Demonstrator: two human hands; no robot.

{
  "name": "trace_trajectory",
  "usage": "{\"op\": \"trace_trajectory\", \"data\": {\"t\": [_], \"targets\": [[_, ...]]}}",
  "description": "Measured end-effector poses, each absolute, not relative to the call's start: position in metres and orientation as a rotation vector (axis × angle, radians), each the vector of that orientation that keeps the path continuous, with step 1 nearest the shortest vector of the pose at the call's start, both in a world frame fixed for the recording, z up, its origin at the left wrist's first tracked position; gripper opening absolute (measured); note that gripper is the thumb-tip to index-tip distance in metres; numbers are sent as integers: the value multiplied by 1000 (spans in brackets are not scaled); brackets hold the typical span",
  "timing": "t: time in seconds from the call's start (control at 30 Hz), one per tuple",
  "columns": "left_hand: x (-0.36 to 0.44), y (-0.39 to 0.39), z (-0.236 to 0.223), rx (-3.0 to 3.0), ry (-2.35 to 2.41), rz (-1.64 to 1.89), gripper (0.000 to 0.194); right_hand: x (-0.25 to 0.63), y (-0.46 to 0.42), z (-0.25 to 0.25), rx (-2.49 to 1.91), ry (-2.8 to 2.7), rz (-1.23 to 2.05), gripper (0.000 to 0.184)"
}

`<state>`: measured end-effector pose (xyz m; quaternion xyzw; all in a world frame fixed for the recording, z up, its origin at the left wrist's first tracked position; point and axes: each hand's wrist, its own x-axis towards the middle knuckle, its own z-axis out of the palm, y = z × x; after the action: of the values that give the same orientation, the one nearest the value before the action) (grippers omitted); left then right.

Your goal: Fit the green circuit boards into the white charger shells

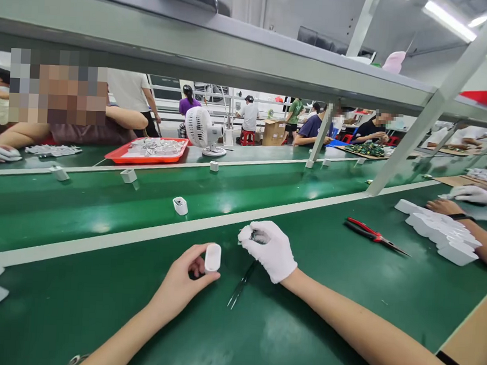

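My left hand [183, 279] is bare, its thumb and fingers closed on the sides of a small white oval plastic housing [213, 258]. The housing's hollow end is turned toward me. On my right hand [270, 251] is a white glove. Its fingertips pinch a small white piece with a dark part [247, 235], whose exact kind is too small to make out. Just below the glove, a pair of dark tweezers [241, 287] lies on the green table [301, 330], tips pointing toward me.
Ahead, a green belt [251, 188] carries several white housings, one [180, 205] close by. Red-handled pliers [374, 235] lie at right, beside stacked white pieces [439, 231] and a co-worker's hands. Across stand a red tray [148, 149] and a fan [203, 129]. A shelf post [424, 115] rises at right.
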<state>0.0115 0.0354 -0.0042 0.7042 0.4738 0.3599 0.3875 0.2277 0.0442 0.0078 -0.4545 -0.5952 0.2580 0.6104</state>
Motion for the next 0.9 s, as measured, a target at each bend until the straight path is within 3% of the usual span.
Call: {"op": "trace_trajectory", "data": {"t": [0.17,0.53,0.73,0.9], "targets": [[12,13,-1,1723,1069,963,46,210,-1,28,-783,-1572,543,30],[9,2,1,1789,1072,1109,49,213,-13,27,-701,-1698,548,34],[3,-2,-2,1486,807,911,52,213,-17,33,-695,-1443,1203,35],[2,-4,-6,1323,616,711,32,212,-20,38,-753,-1380,1483,37]]}}
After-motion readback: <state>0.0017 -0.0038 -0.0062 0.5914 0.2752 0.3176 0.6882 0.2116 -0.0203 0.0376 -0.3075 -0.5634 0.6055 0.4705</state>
